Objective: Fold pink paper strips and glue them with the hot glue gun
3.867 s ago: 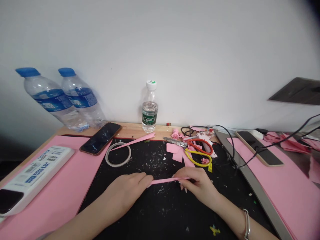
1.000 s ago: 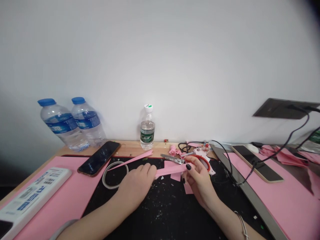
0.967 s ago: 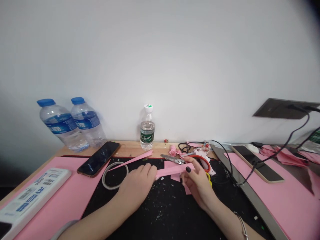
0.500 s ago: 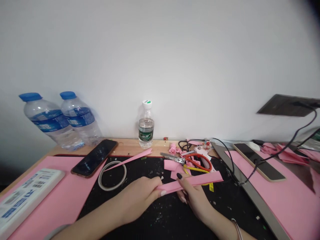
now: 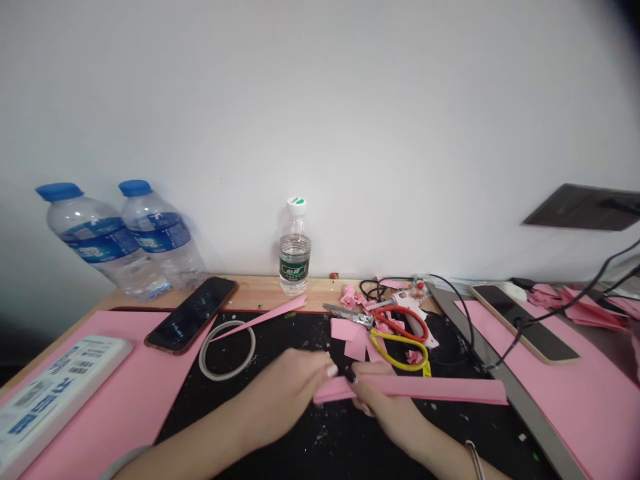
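A long folded strip of pink paper [image 5: 440, 388] lies nearly level between my hands over the black mat [image 5: 320, 443]. My right hand [image 5: 387, 400] is closed on it left of its middle, thumb on the front face and fingers behind. At the strip's left end is my left hand [image 5: 295, 383], fingers curled in and thumb tip at the upper edge; motion blurs them a little. Just beyond lie scissors with red and yellow handles [image 5: 400, 350], small pink paper pieces [image 5: 356, 343] and a white glue gun [image 5: 407, 303].
On the left are a tape roll [image 5: 203, 363], a dark phone [image 5: 193, 317], a white box [image 5: 65, 393] and pink sheets [image 5: 165, 393]. Bottles [image 5: 295, 257] stand along the wall. A cable [image 5: 565, 303], another phone [image 5: 525, 323] and more pink sheets [image 5: 565, 393] are on the right.
The strip has shifted right and turned level, its right end now reaching farther out. My left thumb has moved up to its upper edge. The yellow scissor handle shows more fully.
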`<state>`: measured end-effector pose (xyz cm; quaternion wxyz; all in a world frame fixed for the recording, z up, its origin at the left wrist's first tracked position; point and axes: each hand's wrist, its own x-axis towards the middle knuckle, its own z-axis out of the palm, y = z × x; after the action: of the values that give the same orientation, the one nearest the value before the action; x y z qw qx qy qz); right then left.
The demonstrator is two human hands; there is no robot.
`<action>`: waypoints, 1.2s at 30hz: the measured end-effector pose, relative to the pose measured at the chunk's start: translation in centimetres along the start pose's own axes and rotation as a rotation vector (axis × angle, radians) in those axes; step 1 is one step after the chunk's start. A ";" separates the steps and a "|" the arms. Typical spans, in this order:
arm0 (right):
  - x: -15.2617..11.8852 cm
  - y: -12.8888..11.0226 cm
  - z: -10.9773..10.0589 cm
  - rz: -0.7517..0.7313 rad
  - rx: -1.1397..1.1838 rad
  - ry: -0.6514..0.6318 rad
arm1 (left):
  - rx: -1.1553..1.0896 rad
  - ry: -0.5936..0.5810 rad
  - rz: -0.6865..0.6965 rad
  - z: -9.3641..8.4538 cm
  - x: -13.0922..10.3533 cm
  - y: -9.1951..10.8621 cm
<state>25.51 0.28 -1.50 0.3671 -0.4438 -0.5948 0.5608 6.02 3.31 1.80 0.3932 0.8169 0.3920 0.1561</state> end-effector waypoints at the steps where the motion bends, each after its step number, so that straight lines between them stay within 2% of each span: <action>1: 0.1 0.2 0.0 0.006 0.030 0.060 | 0.146 0.160 0.017 -0.5 0.3 -0.7; 2: 0.1 0.3 0.0 0.013 0.054 0.108 | 0.266 0.302 0.049 -1.1 0.7 -1.5; 4: 0.2 0.5 0.0 0.026 0.078 0.143 | 0.437 0.449 0.054 -2.0 1.5 -3.4; 8: 0.1 0.7 -0.1 0.032 0.057 0.136 | 0.464 0.490 0.044 -2.7 2.8 -6.7; 11: 0.2 0.7 -0.1 0.012 0.009 0.125 | 0.435 0.490 0.075 -2.5 3.1 -7.6; 14: 0.3 0.3 -0.2 -0.005 -0.041 0.160 | 0.413 0.497 0.116 -2.3 2.8 -7.4; 18: 0.1 -0.4 -0.2 -0.061 -0.090 0.292 | 0.413 0.506 0.139 -2.3 1.8 -6.2; 22: -0.4 -1.0 -0.2 -0.108 -0.151 0.363 | 0.427 0.444 0.255 -2.0 0.7 -5.1; 30: -1.1 -2.0 0.2 -0.121 -0.171 0.334 | 0.488 0.471 0.395 -1.3 0.3 -4.9; 36: -1.1 -1.8 0.3 -0.200 -0.224 0.289 | 0.611 0.456 0.442 -1.2 0.3 -5.0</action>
<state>25.34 -0.80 0.35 0.4507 -0.4963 -0.6359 0.3823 2.94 6.07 -1.33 -0.0058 0.9045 0.3129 0.2897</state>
